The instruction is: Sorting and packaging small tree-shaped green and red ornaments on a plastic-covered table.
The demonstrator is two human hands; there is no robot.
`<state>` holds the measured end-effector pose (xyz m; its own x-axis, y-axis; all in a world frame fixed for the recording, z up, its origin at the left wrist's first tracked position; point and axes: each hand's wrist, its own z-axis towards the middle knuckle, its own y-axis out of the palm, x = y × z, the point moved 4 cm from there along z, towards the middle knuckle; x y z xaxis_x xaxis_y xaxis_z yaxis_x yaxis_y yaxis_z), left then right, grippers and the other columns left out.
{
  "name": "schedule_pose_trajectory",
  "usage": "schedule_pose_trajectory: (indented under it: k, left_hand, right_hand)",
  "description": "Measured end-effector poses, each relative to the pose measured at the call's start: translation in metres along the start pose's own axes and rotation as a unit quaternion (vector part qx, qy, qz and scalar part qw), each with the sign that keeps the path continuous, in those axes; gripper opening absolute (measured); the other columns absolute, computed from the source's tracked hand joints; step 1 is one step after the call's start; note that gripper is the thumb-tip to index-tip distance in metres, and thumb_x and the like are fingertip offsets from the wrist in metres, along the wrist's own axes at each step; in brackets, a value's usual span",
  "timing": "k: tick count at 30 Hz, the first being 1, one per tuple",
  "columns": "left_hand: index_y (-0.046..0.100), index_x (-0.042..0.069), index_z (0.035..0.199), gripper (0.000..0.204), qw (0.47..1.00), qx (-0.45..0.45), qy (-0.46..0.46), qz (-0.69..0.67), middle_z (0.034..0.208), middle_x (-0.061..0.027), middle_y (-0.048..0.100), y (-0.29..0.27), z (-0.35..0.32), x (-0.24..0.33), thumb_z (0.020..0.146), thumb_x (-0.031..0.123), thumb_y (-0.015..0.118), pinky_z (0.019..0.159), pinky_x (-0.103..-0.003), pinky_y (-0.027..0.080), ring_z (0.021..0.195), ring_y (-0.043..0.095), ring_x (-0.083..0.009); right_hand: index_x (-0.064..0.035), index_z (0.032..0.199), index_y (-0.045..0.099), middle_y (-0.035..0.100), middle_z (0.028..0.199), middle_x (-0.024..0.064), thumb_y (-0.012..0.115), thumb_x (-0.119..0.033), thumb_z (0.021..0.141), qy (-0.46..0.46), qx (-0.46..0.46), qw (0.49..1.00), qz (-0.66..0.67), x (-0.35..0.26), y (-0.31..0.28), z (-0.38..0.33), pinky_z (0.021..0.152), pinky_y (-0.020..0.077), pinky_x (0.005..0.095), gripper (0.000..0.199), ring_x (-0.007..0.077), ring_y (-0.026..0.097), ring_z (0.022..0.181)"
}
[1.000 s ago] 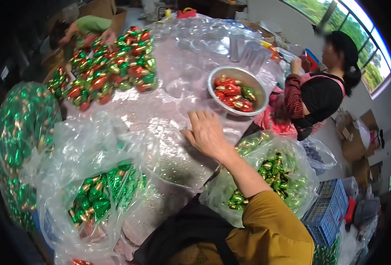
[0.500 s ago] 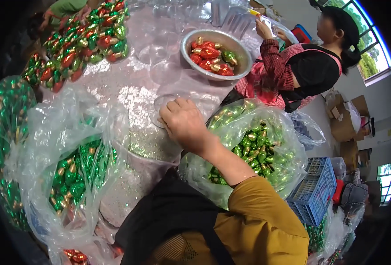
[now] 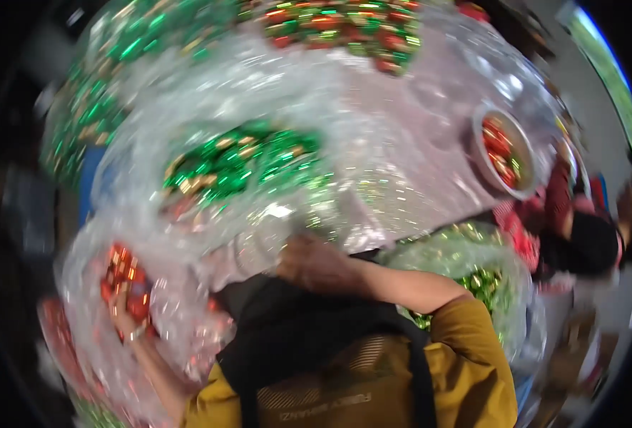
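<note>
My left hand (image 3: 122, 314) is down in a clear plastic bag (image 3: 180, 303) at the lower left. Its fingers curl against several shiny red bulb-shaped ornaments (image 3: 125, 274) with gold caps; blur hides how many it grips. My right hand (image 3: 317, 265) is closed in front of my black apron. At its left side it grips a see-through plastic container (image 3: 257, 242), smeared by motion. Beyond both hands lies an open clear bag (image 3: 216, 93) of green ornaments (image 3: 248, 160). To the right of my right forearm is a bag of light green ornaments (image 3: 483, 285).
A metal bowl (image 3: 481, 146) with red and green ornaments stands at the right on the glitter-strewn table (image 3: 409, 107). Mixed ornaments (image 3: 344, 28) are heaped at the far edge. Clear containers (image 3: 483, 60) stand at the far right. A co-worker (image 3: 587, 239) is beside the bowl.
My view has swung left. My right hand has come off the table toward my body with the clear container. My left hand, unseen before, is now in the bag of red ornaments.
</note>
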<state>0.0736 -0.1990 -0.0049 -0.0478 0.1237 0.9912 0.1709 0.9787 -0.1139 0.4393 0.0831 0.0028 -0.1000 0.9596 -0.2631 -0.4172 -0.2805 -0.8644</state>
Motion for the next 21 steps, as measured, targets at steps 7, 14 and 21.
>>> schedule_pose_trajectory:
  k: [7, 14, 21]
  left_hand:
    - [0.062, 0.000, 0.098, 0.017, 0.989, -0.030, 0.121, 0.077, 0.089, -0.0051, 0.064, -0.040, -0.033, 0.043, 0.084, 0.009, 0.063, 0.078, -0.025, 0.046, 0.083, 0.059, -0.0135]
    - [0.064, 0.002, 0.092, 0.017, 0.960, 0.023, 0.174, 0.218, 0.082, -0.0051, 0.064, -0.046, -0.028, 0.043, 0.078, 0.011, 0.067, 0.070, -0.027, 0.047, 0.077, 0.060, -0.0145]
    - [0.061, 0.001, 0.104, 0.046, 0.771, -0.023, 0.107, 0.627, 0.095, -0.0221, 0.064, -0.009, 0.067, -0.027, 0.076, 0.038, 0.063, 0.080, -0.042, 0.049, 0.091, 0.062, -0.0368]
  right_hand:
    - [-0.0066, 0.076, 0.056, 0.053, 0.075, 0.0078, 0.058, -0.010, 0.065, 0.030, -0.121, 0.992, -0.021, -0.020, -0.021, 0.051, 0.071, 0.0403, 0.0375, 0.013, 0.0263, 0.052, 0.081]
    - [-0.0048, 0.080, 0.057, 0.055, 0.083, 0.0113, 0.058, -0.008, 0.068, 0.021, -0.160, 0.984, -0.072, -0.034, -0.039, 0.045, 0.071, 0.0394, 0.0383, 0.013, 0.0290, 0.051, 0.084]
    - [-0.0027, 0.095, 0.061, 0.059, 0.094, 0.0128, 0.069, -0.010, 0.070, 0.076, -0.139, 0.985, -0.070, -0.019, -0.032, 0.049, 0.077, 0.0434, 0.0406, 0.027, 0.0305, 0.054, 0.095]
